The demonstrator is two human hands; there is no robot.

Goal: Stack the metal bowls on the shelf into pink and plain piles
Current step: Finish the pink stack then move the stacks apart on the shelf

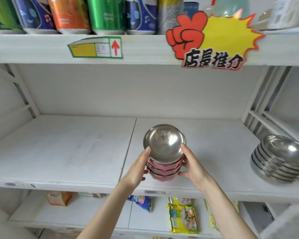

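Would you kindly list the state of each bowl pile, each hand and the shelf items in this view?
pink bowl stack: nested, upright, held between both hands.
plain bowl stack: nested, tilted, on the shelf at right.
left hand: grip on the stack's left side.
right hand: grip on its right side.
drink cans: upright, upper shelf.

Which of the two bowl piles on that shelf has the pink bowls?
The pile of pink bowls held between both hands at the middle; its sides show pink, while the plain pile at the right is all bare metal.

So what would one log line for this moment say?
left hand: on pink pile | right hand: on pink pile | plain pile: shelf, right side
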